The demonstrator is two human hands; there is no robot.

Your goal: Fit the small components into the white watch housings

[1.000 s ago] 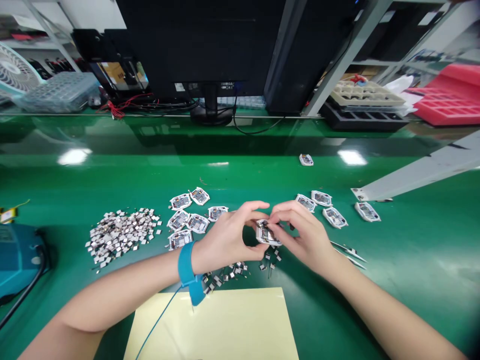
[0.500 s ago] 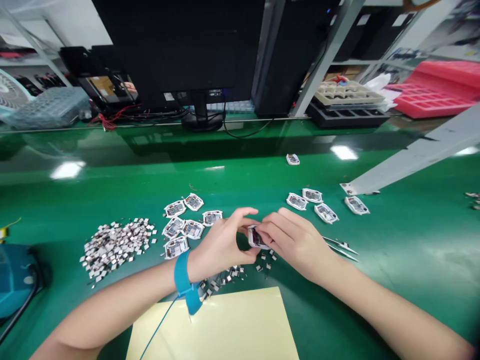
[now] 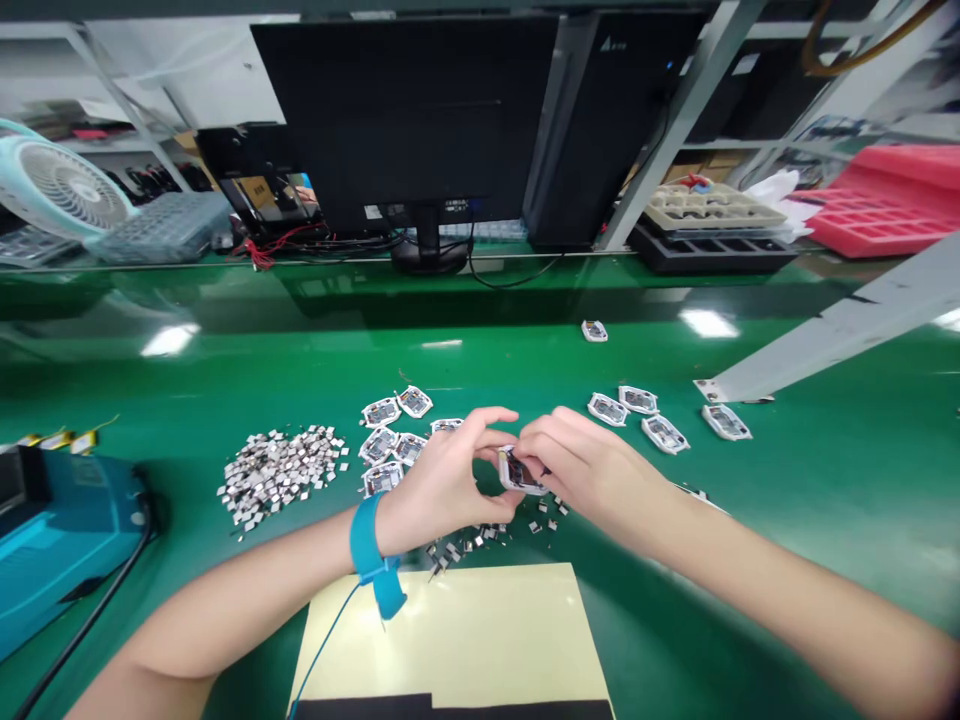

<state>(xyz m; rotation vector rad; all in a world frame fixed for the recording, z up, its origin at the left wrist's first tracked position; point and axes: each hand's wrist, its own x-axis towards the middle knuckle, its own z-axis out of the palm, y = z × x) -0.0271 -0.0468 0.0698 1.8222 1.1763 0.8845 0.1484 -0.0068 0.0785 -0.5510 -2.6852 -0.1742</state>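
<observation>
Between the thumb and fingers of my left hand (image 3: 442, 475) is a white watch-like housing (image 3: 523, 480), tilted, its dark inside facing up. My right hand (image 3: 592, 465) reaches over from the right with fingers pinched together at the housing's opening. Whatever those fingertips grip is hidden. Just below the hands lie loose small metal-coloured squares (image 3: 469, 545). Left of my left hand sits a group of similar white housings with circuit boards (image 3: 382, 478), partly covered by the hand. Tweezers (image 3: 701, 496) lie behind my right forearm, mostly hidden by it.
A heap of small square parts (image 3: 281, 470) lies to the left, near a blue machine (image 3: 67, 540). More open housings (image 3: 664, 434) lie to the right by a slanted white post (image 3: 825, 330). A yellow sheet (image 3: 465, 640) lies in front. A monitor (image 3: 412, 120) stands behind.
The view has shifted, showing more of the blue machine and fan at left. My hands keep the same hold on the housing, which is turned slightly, showing more of its inside.
</observation>
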